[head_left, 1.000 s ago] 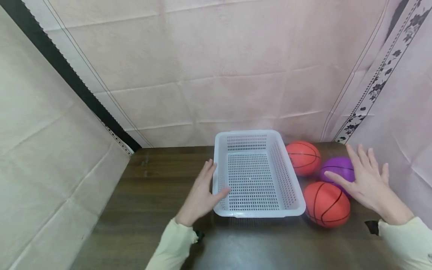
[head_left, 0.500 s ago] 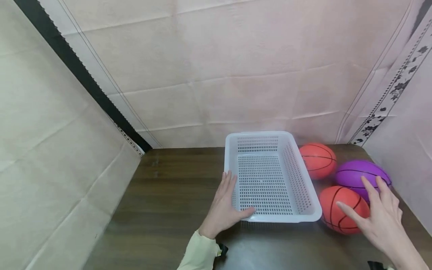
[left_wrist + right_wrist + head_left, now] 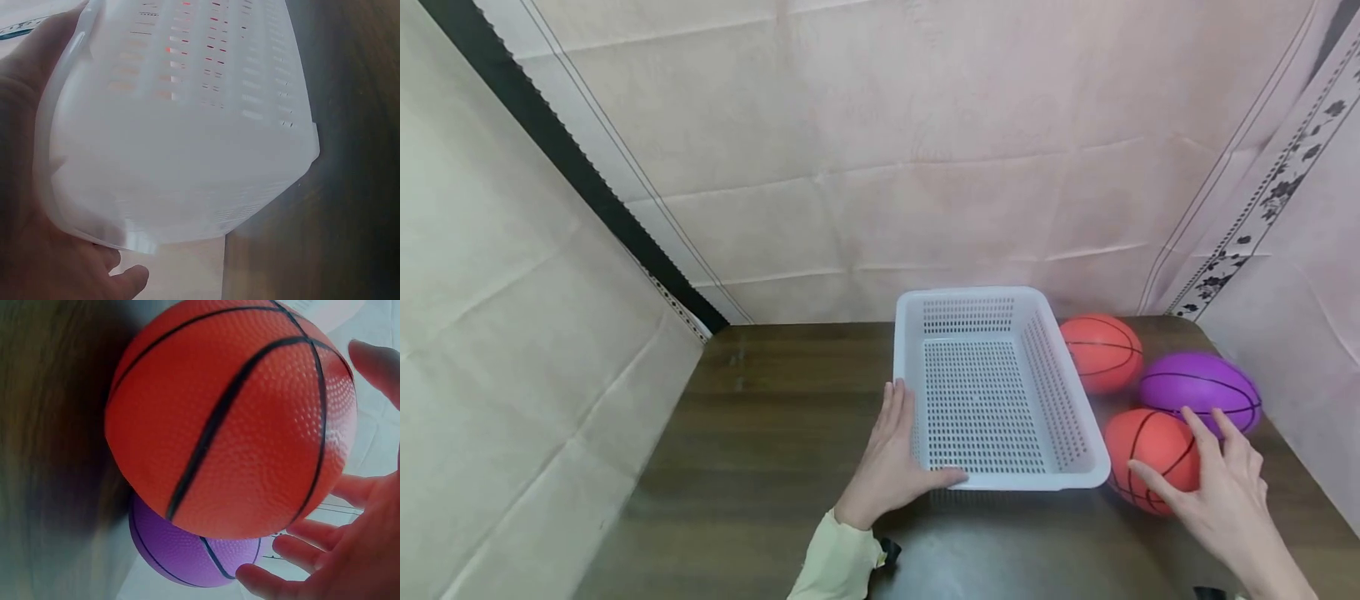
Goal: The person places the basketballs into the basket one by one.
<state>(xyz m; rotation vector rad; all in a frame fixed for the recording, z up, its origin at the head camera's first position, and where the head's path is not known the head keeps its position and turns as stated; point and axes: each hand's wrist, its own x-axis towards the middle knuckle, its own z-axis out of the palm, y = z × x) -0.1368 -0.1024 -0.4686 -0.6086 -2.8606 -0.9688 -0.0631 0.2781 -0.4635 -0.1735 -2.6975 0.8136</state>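
Note:
A white perforated plastic basket (image 3: 985, 408) stands on the dark wooden table. My left hand (image 3: 891, 462) rests at its near-left corner, fingers along the left rim and thumb across the front rim; the left wrist view shows the basket's outer wall (image 3: 162, 144) close up. To the right of the basket sits an orange toy basketball (image 3: 1150, 458). Spread over its right side is my right hand (image 3: 1221, 492), thumb and fingers apart and not closed round it. A purple ball (image 3: 1202, 383) lies just behind, near my right fingertips.
Another orange ball (image 3: 1101, 354) stands at the back, beside the basket's right wall. Pale cloth hangs behind the table (image 3: 760, 467) and on both sides. The right-hand cloth (image 3: 1307, 333) comes close to the purple ball.
My right hand has come down and left from the purple ball to the near orange ball. The left hand has slid toward the basket's near corner. The head view has shifted.

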